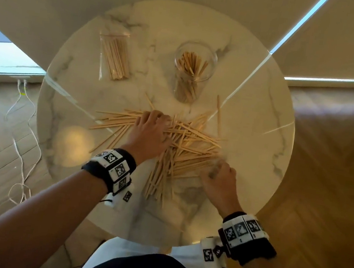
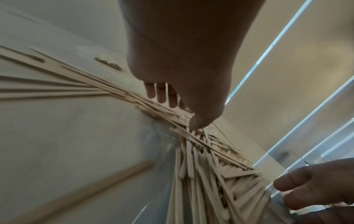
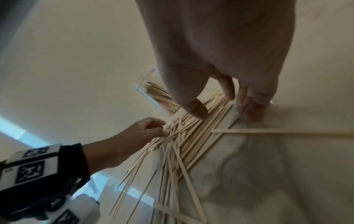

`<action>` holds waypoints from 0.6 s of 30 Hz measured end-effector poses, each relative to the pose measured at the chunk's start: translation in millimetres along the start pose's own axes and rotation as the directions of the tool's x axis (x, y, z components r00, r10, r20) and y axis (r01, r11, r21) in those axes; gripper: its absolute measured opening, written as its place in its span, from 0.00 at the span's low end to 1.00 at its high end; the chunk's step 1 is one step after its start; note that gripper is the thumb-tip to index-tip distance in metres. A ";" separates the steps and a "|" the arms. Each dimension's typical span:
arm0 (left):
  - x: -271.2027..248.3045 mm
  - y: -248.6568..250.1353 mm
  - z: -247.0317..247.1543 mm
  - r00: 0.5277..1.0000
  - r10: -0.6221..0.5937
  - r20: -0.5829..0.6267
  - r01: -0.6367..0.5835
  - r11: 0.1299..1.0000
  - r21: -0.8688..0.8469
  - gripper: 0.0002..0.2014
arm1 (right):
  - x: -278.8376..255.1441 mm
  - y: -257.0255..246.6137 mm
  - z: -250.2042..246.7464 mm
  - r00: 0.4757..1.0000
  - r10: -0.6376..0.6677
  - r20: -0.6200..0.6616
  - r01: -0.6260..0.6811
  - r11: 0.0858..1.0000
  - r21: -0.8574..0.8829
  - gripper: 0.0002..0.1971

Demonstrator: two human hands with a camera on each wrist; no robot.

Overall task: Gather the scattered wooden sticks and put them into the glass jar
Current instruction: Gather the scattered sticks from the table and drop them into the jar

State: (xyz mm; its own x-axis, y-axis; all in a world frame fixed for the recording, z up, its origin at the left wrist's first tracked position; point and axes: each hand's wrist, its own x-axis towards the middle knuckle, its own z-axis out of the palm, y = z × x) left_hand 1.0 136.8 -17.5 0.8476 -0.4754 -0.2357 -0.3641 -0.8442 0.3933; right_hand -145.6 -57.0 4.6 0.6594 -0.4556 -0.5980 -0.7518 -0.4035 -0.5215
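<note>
Many thin wooden sticks (image 1: 193, 139) lie criss-crossed in a pile at the middle of the round marble table (image 1: 264, 123). Behind the pile stands the glass jar (image 1: 194, 68), upright, with several sticks inside. My left hand (image 1: 153, 128) sits on the pile's left part, fingers curled down into the sticks (image 3: 184, 136); in the left wrist view its thumb tip touches the sticks (image 2: 201, 166). My right hand (image 1: 218, 173) is at the pile's near right edge. Its thumb and straight fingers (image 3: 249, 110) touch down among the stick ends.
A clear plastic bag (image 1: 114, 57) holding a bundle of sticks lies at the table's far left. One stray stick (image 1: 218, 114) lies right of the jar. White cables (image 1: 23, 135) run over the floor on the left. The table's near edge is close to my body.
</note>
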 end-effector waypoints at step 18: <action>-0.1 -14.9 -5.8 0.997 -0.054 0.047 0.067 0.933 -0.354 0.12 | 28.0 -75.5 50.6 0.987 0.086 -0.133 -0.082 0.996 0.036 0.45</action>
State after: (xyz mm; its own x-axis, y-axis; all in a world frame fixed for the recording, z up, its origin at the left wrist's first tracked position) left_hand 8.5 150.9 -18.2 0.8467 -0.4405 -0.2985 -0.1463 -0.7321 0.6653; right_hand -70.5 0.8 -3.6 0.5870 -0.5902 -0.5542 -0.8028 -0.3357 -0.4928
